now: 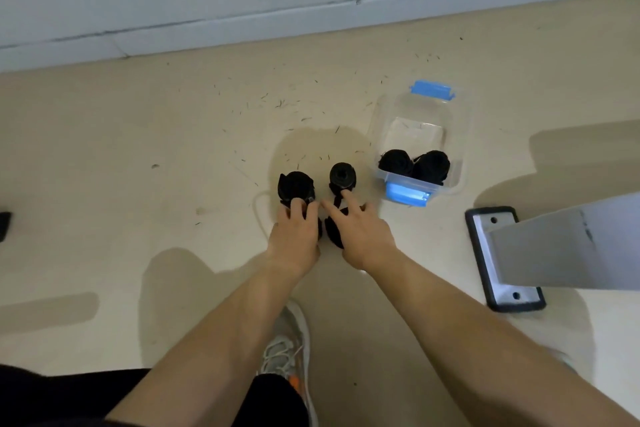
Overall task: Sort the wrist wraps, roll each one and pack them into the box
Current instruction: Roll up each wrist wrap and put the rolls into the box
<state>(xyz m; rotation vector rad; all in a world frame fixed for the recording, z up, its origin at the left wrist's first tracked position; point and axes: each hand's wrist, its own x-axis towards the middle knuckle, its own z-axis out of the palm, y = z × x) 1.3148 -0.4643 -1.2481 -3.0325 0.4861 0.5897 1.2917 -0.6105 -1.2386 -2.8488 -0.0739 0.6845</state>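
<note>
Packing step: left hand [294, 232] grips left roll [296, 185], right hand [362, 234] spread, fingertip on right roll [342, 175]; next, lift both into box [420, 107] (two inside).

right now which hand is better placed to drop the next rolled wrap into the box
Probably the right. The right hand touches the smaller roll beside the box, which lies on that side; the left hand grips the farther roll.
</note>
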